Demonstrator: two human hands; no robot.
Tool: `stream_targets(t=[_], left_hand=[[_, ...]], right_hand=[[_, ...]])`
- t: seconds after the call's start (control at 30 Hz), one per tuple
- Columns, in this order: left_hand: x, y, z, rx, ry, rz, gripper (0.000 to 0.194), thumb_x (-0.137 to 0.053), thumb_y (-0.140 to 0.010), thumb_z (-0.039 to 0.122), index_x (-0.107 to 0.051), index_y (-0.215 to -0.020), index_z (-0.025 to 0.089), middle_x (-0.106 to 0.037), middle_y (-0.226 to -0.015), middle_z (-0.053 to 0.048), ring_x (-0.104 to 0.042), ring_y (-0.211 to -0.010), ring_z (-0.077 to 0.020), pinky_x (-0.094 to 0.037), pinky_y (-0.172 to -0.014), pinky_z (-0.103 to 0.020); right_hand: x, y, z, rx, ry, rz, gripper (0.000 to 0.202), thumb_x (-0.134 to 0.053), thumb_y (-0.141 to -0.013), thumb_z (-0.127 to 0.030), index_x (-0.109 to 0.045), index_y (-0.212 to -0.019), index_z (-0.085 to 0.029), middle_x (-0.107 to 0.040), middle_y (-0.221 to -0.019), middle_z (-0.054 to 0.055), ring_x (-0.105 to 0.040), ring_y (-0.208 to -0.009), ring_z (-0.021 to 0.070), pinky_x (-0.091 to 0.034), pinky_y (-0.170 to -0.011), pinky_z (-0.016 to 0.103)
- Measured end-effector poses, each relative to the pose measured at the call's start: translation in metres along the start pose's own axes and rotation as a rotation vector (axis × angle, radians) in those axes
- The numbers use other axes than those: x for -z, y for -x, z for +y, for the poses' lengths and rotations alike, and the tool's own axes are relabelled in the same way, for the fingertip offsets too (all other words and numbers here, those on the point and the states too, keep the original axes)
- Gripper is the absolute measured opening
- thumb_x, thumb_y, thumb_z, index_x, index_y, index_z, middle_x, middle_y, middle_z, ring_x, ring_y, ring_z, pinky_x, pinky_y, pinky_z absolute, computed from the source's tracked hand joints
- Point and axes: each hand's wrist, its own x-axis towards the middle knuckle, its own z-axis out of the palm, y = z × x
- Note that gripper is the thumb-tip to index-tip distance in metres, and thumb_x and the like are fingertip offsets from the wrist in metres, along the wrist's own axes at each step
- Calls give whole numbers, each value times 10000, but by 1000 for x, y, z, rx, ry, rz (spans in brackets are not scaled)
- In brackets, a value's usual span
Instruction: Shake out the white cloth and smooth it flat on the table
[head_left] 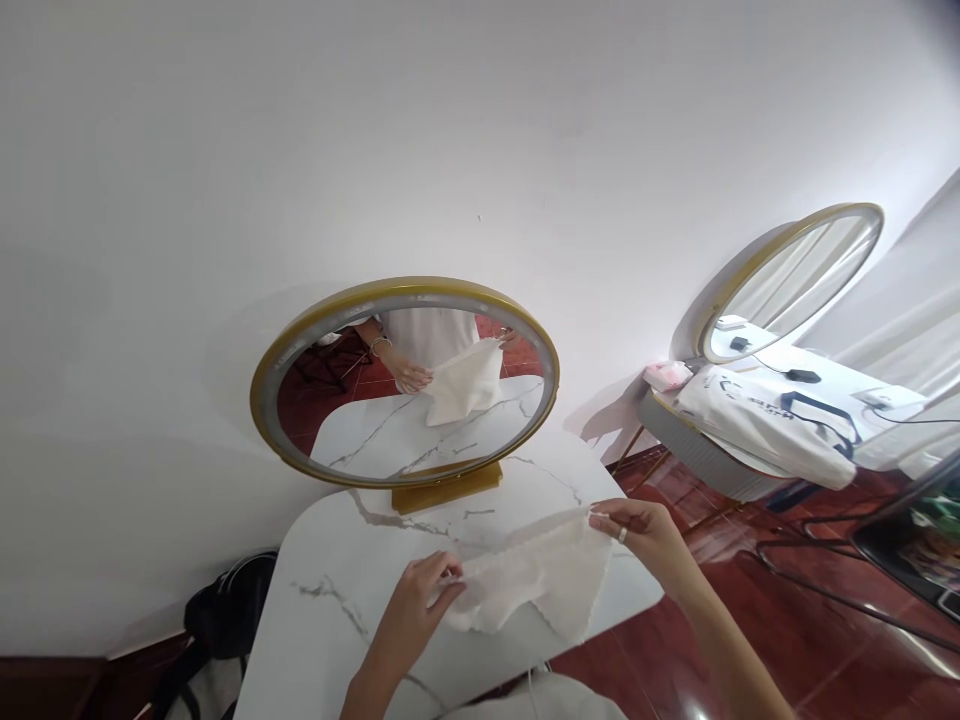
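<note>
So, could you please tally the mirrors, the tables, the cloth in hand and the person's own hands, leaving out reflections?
Mirrors: 2 (middle mirror, far-right mirror)
Tables: 2 (marble-patterned table, ribbed-front table)
Held cloth: 1
Hands: 2 (left hand, right hand)
Total: 7

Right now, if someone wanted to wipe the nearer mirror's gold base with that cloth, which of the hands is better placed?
Probably the left hand: it looks closer to the gold base. Both grip the cloth, but the right hand is farther, by the right edge of the table.
</note>
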Motion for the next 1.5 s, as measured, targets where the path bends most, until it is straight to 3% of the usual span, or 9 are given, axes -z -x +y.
stream_targets(t=[0.2, 0.3, 0.53, 0.67, 0.8, 0.93, 1.17, 1.33, 1.5], left_hand=[[-17, 0, -17, -221, -62, 279, 245, -389, -965, 356, -573, -852, 238, -683, -873, -26, -647, -803, -170, -511, -741, -289], [-22, 2, -20, -228, -22, 352, 240, -414, -960, 366, -573, -839, 235, -688, -945, -36, -663, -868, -161, -518, -753, -257], [-26, 2, -25, 6, -24, 17, 273, -496, -904, 416, -622, -752, 227, -689, -777, 0, -647, -745, -177, -488, -699, -285], [-24, 1, -32, 16, -11, -20, 207, -524, -865, 338, -670, -772, 225, -726, -860, -17, -664, -816, -194, -494, -799, -328], [-4, -8, -32, -25, 4, 68, 219, -525, -856, 336, -683, -756, 222, -739, -865, -34, -681, -833, -199, -515, -826, -340], [38, -22, -20, -43, 87, 215, 219, -612, -818, 412, -703, -756, 222, -751, -889, -46, -697, -844, -211, -542, -840, -357], [105, -25, 25, -4, 233, 361, 260, -721, -733, 459, -723, -754, 200, -753, -869, -54, -700, -859, -227, -574, -819, -367], [119, -10, 65, -151, 18, 525, 191, -643, -813, 400, -698, -784, 219, -738, -861, -17, -690, -880, -218, -547, -896, -394], [115, 14, 83, -164, -125, 451, 192, -515, -893, 369, -636, -806, 248, -704, -885, -4, -659, -864, -182, -569, -773, -308]], right_hand=[[-1, -5, 0, 4, -60, 126, 413, -815, -577, -554, -753, -739, -179, -740, -808, 98, -686, -755, 237, -557, -679, 315], [0, -7, -4, 10, -56, 169, 413, -827, -557, -546, -747, -723, -175, -731, -755, 91, -678, -715, 226, -541, -630, 296], [5, -16, -8, -36, -130, 116, 410, -847, -545, -517, -714, -720, -170, -736, -783, 87, -674, -708, 202, -531, -626, 278], [11, -24, -15, -57, -140, 114, 441, -876, -470, -516, -674, -648, -166, -732, -758, 86, -671, -677, 199, -526, -599, 279], [25, -36, -27, -65, -61, 43, 449, -867, -476, -532, -691, -647, -157, -722, -730, 82, -644, -647, 181, -510, -589, 277], [43, -52, -41, -8, -37, 7, 427, -845, -538, -528, -705, -707, -162, -716, -757, 67, -627, -649, 164, -504, -585, 275], [59, -50, -66, 242, -70, 305, 413, -877, -523, -410, -637, -792, -208, -690, -737, 0, -671, -714, 178, -553, -676, 306], [56, -30, -76, 387, -46, 389, 361, -867, -552, -344, -614, -764, -198, -682, -737, 12, -679, -740, 174, -555, -728, 302], [51, -4, -70, 401, -57, 502, 354, -863, -557, -339, -631, -795, -218, -687, -741, 32, -674, -717, 201, -569, -645, 316]])
